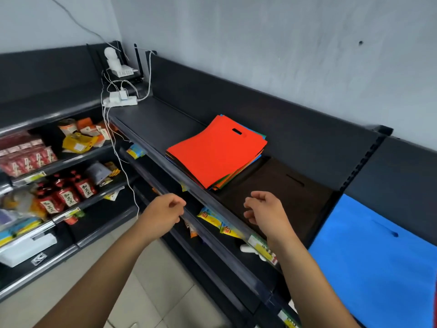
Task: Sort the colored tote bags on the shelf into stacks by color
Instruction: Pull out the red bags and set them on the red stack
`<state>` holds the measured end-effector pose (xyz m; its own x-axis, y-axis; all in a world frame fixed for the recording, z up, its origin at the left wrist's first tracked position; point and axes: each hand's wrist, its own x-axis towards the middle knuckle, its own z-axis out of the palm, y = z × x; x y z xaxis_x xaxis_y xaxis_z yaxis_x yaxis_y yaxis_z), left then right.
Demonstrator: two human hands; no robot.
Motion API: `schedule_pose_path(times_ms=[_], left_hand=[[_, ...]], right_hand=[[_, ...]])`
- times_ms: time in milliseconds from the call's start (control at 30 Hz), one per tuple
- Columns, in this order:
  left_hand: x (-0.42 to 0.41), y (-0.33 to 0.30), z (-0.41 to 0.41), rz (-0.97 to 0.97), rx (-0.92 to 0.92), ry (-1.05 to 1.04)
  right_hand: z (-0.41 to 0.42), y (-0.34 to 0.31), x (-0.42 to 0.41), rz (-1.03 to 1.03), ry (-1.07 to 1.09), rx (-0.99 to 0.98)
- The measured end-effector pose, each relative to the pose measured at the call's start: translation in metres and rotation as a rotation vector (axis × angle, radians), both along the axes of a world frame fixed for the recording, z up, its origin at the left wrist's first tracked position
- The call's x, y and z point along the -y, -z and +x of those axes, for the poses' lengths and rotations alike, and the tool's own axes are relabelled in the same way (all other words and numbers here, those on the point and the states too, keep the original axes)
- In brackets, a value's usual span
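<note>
Grey wall [260, 43], black shelving [146, 119], tiled floor [146, 292]

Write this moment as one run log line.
left hand empty | right hand empty | mixed pile red on top | brown bag, blue bag apart

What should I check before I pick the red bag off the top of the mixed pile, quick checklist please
1. Left hand free: ok, fingers loosely curled, holding nothing.
2. Right hand free: ok, holding nothing.
3. Red bag on top of the mixed pile, uncovered: ok.
4. Red stack already started: not ok, none visible; only a brown bag and a blue bag lie apart.
5. Bare shelf left of the pile for reds: ok.
6. How many bags remain in the pile: cannot tell.
</note>
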<state>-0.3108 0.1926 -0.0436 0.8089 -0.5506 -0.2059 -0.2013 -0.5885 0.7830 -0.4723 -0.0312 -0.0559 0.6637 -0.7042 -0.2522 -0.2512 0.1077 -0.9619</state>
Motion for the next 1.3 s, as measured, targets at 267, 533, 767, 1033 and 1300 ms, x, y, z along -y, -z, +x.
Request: schedule_pose_path(times_ms=[267,533,767,1033,1300], left_hand=[[0.056,0.005,0.078,-0.031,0.232,0.057],[0.12,0.021,0.145,0.045,0.442,0.192],[0.169,0.045,0.195,0.4,0.421,0.259],[0.202,0.025,0.196,0.329,0.715,0.314],[0.198,0.036,0.233,0.347,0.724,0.474]], right_hand=[[0.079,0.011,0.051,-0.021,-0.015,-0.048],[0.109,0.02,0.077,-0.036,0.008,-0.096],[0.125,0.034,0.081,0.082,0.16,-0.13],[0.144,0.041,0.081,0.178,0.323,-0.008],[0.159,0.042,0.08,0.131,0.612,-0.063]])
